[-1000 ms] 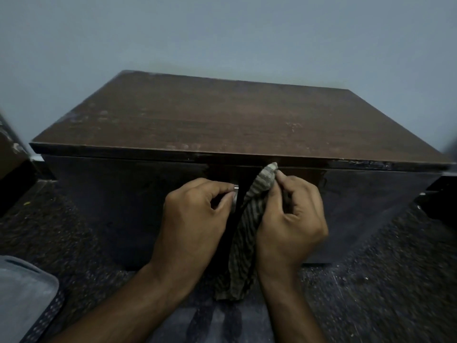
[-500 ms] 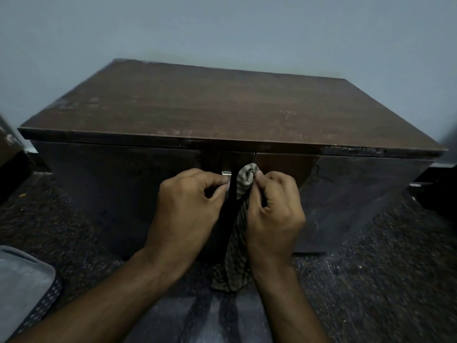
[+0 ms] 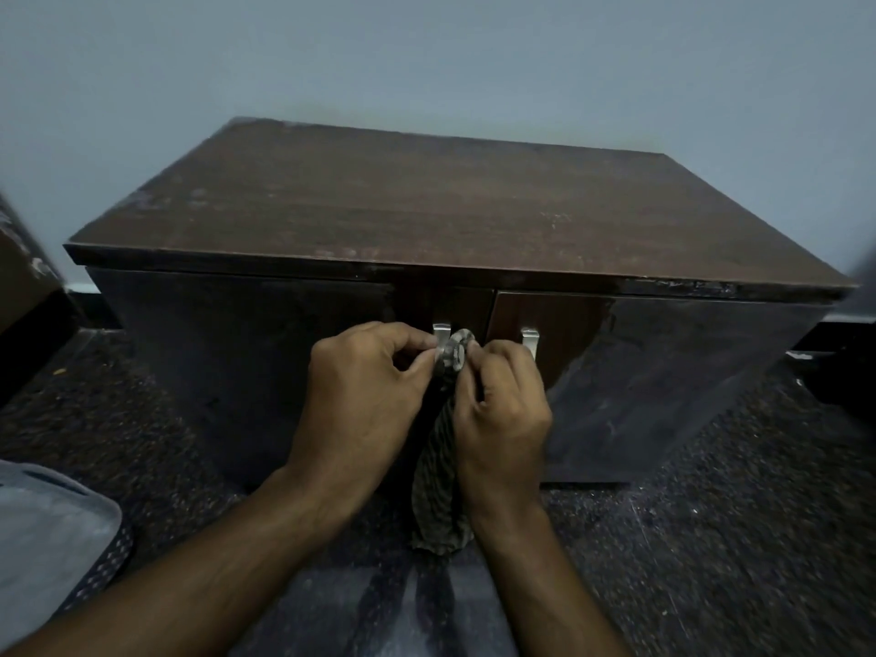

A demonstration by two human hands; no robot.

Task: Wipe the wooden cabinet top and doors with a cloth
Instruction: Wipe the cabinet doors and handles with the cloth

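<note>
Here the cabinet [image 3: 455,220] stands against the far wall, its top streaked, doors shut. The cloth [image 3: 443,467] hangs between both hands at the left door's handle [image 3: 440,331]. The left hand [image 3: 360,395] pinches that handle; the right hand [image 3: 502,405] pinches the cloth's bunched top. Loosely gripped, the cloth could probably slip to the floor.

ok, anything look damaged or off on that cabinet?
Yes. The cabinet top's front edge looks chipped and worn near the right corner, with pale scuffs near the back-left corner. The doors sit closed; nothing spilled.
</note>
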